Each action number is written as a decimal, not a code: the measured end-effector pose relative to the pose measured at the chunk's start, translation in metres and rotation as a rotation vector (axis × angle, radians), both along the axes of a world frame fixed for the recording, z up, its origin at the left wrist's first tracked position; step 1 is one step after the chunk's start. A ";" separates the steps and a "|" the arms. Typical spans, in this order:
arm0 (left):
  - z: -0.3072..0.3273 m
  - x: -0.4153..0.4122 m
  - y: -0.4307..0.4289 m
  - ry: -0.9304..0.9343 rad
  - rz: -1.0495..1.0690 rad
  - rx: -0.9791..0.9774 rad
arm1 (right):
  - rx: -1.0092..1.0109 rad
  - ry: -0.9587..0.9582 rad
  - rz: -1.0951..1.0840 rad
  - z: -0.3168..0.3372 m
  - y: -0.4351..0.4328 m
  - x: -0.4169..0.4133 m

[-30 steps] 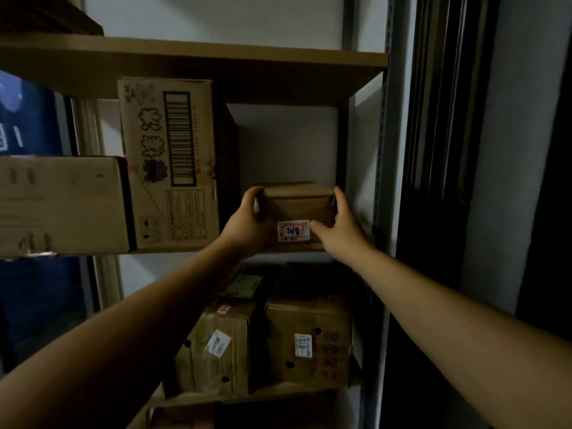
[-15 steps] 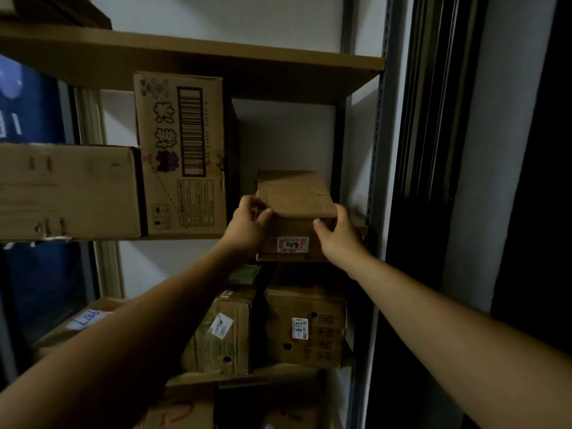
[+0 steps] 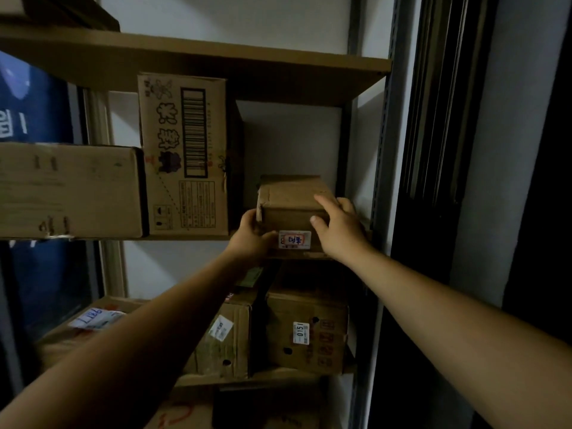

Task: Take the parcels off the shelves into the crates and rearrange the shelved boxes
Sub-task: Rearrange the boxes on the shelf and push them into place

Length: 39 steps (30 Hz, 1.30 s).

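The small box (image 3: 291, 205), creased brown cardboard with a red-marked white sticker (image 3: 294, 239) on its front, sits at the right end of the middle shelf (image 3: 185, 237). Both hands hold it: the left hand (image 3: 252, 236) curls round its lower left corner, and the right hand (image 3: 337, 230) clasps its upper right corner. Three cardboard boxes share this tan board, counting the tall barcoded carton (image 3: 185, 156) and a wide plain box (image 3: 68, 190), with three labelled lower boxes (image 3: 306, 332) beneath, between grey metal uprights (image 3: 383, 181) against a white wall (image 3: 288, 137) in a dim room.
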<state>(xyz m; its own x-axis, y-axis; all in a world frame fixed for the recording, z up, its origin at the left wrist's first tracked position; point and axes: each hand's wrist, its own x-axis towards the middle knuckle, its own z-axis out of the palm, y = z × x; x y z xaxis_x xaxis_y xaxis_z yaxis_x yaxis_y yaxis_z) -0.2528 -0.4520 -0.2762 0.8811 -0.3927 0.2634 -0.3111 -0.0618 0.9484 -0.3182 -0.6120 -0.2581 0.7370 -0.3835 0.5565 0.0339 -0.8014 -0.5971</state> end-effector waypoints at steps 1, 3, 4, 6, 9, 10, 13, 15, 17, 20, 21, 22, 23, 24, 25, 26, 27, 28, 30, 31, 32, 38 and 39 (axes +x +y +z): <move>0.000 -0.001 0.000 0.027 -0.036 0.003 | -0.021 0.004 -0.018 0.001 0.000 0.001; 0.000 -0.003 -0.002 0.066 -0.085 0.004 | -0.014 0.003 -0.035 0.003 -0.002 0.002; 0.000 -0.002 -0.003 0.084 -0.094 -0.017 | -0.006 -0.003 -0.036 0.004 -0.002 0.003; 0.001 0.001 -0.004 0.116 -0.092 -0.072 | 0.024 -0.023 -0.033 0.006 -0.004 0.004; 0.001 0.002 -0.005 0.114 -0.065 -0.078 | 0.058 -0.039 -0.022 0.009 -0.008 0.005; 0.001 0.001 -0.005 0.110 -0.057 -0.085 | 0.068 -0.040 -0.023 0.010 -0.010 0.005; 0.003 0.000 -0.006 0.079 -0.035 -0.091 | 0.131 -0.043 -0.019 0.010 -0.014 0.005; 0.006 0.001 -0.008 0.038 -0.011 -0.088 | 0.206 -0.060 -0.008 0.009 -0.017 0.004; 0.013 0.001 -0.011 -0.011 0.039 -0.080 | 0.283 -0.076 0.006 0.011 -0.020 0.002; 0.025 -0.002 -0.012 -0.052 0.084 -0.117 | 0.390 -0.076 0.038 0.013 -0.021 -0.001; 0.029 -0.003 -0.012 -0.065 0.103 -0.132 | 0.425 -0.078 0.052 0.013 -0.020 -0.002; 0.033 -0.004 -0.012 -0.076 0.127 -0.143 | 0.452 -0.082 0.065 0.012 -0.019 -0.002; 0.035 -0.003 -0.011 -0.083 0.147 -0.150 | 0.467 -0.087 0.078 0.011 -0.017 -0.002; 0.036 -0.003 -0.010 -0.085 0.160 -0.154 | 0.471 -0.089 0.086 0.011 -0.015 -0.002; 0.035 -0.003 -0.009 -0.085 0.164 -0.156 | 0.466 -0.093 0.093 0.010 -0.013 -0.002; 0.034 -0.003 -0.008 -0.087 0.158 -0.155 | 0.459 -0.096 0.098 0.010 -0.011 -0.002; 0.033 -0.002 -0.006 -0.091 0.147 -0.149 | 0.450 -0.096 0.104 0.010 -0.009 -0.003; 0.031 -0.002 -0.004 -0.099 0.138 -0.143 | 0.439 -0.093 0.107 0.011 -0.007 -0.003; 0.029 -0.001 0.000 -0.113 0.137 -0.129 | 0.407 -0.102 0.108 0.013 -0.004 -0.003; 0.028 0.000 0.002 -0.108 0.139 -0.128 | 0.387 -0.120 0.105 0.014 -0.002 -0.003; 0.027 0.001 0.003 -0.101 0.139 -0.128 | 0.364 -0.143 0.097 0.016 0.001 -0.004; 0.031 0.006 0.007 -0.079 0.138 -0.107 | 0.303 -0.211 0.130 0.037 0.010 -0.003; 0.033 0.005 0.006 -0.088 0.145 -0.103 | 0.325 -0.216 0.140 0.040 0.011 -0.003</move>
<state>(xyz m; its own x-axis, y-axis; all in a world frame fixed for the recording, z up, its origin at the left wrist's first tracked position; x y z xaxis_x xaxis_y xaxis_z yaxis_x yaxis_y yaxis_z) -0.2475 -0.4460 -0.2436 0.8982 -0.2308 0.3742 -0.3881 -0.0162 0.9215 -0.3210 -0.6014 -0.2182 0.6739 -0.4695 0.5704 0.2815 -0.5507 -0.7858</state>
